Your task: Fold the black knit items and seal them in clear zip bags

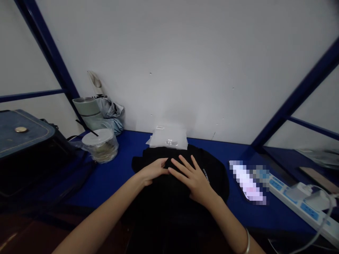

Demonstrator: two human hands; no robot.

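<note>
A black cloth item (212, 162) with small white lettering on its right side lies on the blue tabletop (127, 141), reaching the front edge. On its left part rests my left hand (155, 171), its fingers bent toward the middle; whether they pinch the fabric is too dark to tell. My right hand (197, 180) lies on the cloth with its fingers spread, the fingertips close to those of the left hand. Just behind the cloth is a white plastic packet (169, 137).
To the left stand a lidded cup in plastic wrap (102, 144), a green tumbler (87, 111), a folded umbrella (111, 109) and a blue-black bag (23, 137). A lit phone (247, 181) and a power strip (299, 201) with plugs lie at the right.
</note>
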